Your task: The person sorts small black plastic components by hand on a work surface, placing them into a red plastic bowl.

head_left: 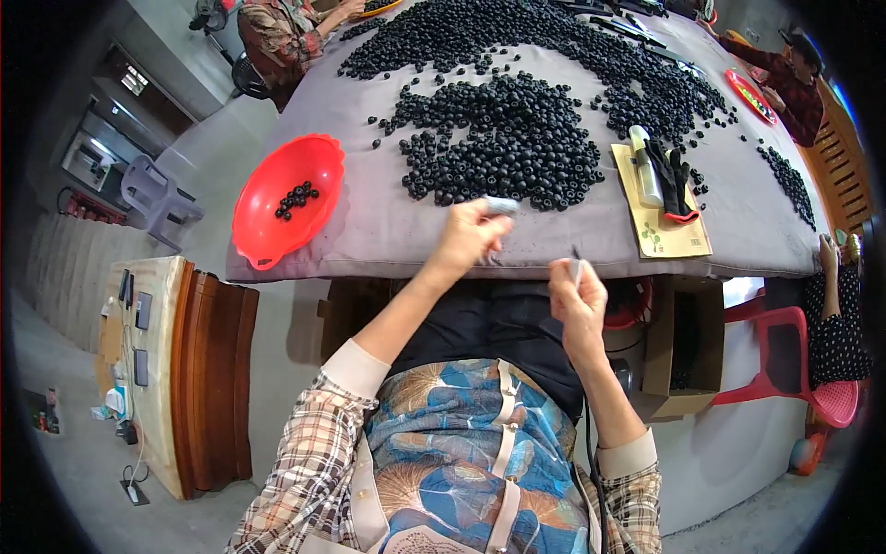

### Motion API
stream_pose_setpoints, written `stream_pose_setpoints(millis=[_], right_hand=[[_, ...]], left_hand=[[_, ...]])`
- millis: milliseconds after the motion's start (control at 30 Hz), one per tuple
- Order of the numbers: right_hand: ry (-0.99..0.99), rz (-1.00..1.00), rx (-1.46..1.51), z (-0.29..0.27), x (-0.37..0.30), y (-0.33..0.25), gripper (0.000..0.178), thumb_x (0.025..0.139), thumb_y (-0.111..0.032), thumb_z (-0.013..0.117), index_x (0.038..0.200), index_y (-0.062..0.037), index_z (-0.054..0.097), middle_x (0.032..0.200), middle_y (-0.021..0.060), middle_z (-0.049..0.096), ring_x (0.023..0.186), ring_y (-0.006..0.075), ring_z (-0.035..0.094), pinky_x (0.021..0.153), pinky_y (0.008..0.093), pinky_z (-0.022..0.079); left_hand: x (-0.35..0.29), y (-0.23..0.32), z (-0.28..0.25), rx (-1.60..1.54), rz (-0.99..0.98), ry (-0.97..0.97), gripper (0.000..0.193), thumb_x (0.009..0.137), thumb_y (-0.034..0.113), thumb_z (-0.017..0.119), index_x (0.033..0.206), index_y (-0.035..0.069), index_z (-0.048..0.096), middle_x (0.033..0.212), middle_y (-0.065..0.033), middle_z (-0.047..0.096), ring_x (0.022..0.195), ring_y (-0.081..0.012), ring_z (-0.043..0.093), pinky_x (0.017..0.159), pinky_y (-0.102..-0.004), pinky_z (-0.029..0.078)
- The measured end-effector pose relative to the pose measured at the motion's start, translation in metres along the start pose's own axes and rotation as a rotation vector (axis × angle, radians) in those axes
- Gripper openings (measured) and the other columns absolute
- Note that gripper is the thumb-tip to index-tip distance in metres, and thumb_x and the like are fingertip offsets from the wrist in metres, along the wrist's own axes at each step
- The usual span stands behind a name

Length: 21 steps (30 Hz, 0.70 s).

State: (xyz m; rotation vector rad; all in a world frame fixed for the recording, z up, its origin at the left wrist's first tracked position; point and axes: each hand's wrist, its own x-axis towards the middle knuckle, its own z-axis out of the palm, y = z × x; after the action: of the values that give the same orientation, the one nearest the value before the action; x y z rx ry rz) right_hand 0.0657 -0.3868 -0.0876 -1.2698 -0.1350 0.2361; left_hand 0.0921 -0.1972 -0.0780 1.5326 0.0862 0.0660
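Observation:
My left hand [472, 233] hovers at the near edge of the grey-covered table [388, 231], its fingers pinched on a small pale grey piece [503, 205]. My right hand [578, 300] is lower, just off the table's front edge, closed around a thin pointed tool [574, 268] with a pale handle. A large heap of small black ring-shaped parts [508, 138] lies on the cloth right beyond my left hand. A red plastic bowl [268, 222] with several black parts in it sits at the table's near left corner.
A yellow card [669, 231] at the right carries a white bottle [646, 166] and black gloves [672, 180]. Other people sit at the far left [281, 37] and far right [794, 83] with red trays. A cardboard box [683, 342], red chair [803, 369] and wooden cabinet [185, 369] stand around me.

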Motion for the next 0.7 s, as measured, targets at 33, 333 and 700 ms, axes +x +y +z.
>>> stream_pose_setpoints(millis=[33, 333, 700], right_hand=[[0.058, -0.115, -0.045, -0.001, -0.001, -0.006, 0.013, 0.087, -0.02, 0.054, 0.081, -0.0095, 0.054, 0.059, -0.0084, 0.042, 0.048, -0.0004, 0.033, 0.041, 0.0157, 0.024], [0.202, -0.167, 0.146, -0.015, 0.006, -0.016, 0.016, 0.087, -0.022, 0.056, 0.085, -0.0062, 0.055, 0.061, -0.0069, 0.042, 0.048, 0.0003, 0.031, 0.041, 0.0164, 0.023], [0.163, -0.147, 0.068, -0.012, 0.008, -0.01, 0.015, 0.086, -0.021, 0.057, 0.084, -0.0065, 0.055, 0.058, -0.0065, 0.041, 0.045, 0.0004, 0.029, 0.04, 0.0163, 0.021]], left_hand=[[0.007, -0.006, 0.011, 0.135, 0.055, -0.018, 0.02, 0.076, 0.005, 0.061, 0.096, 0.002, 0.062, 0.074, -0.0029, 0.062, 0.052, -0.0051, 0.05, 0.047, -0.0194, 0.042], [0.049, -0.011, 0.052, 0.836, 0.279, 0.143, 0.024, 0.062, 0.011, 0.071, 0.083, 0.006, 0.06, 0.079, -0.0106, 0.056, 0.073, -0.0285, 0.058, 0.064, -0.0387, 0.046], [0.05, -0.013, 0.063, 1.061, 0.277, 0.174, 0.022, 0.067, 0.014, 0.069, 0.081, 0.006, 0.055, 0.089, -0.0121, 0.055, 0.078, -0.0323, 0.059, 0.067, -0.0426, 0.047]])
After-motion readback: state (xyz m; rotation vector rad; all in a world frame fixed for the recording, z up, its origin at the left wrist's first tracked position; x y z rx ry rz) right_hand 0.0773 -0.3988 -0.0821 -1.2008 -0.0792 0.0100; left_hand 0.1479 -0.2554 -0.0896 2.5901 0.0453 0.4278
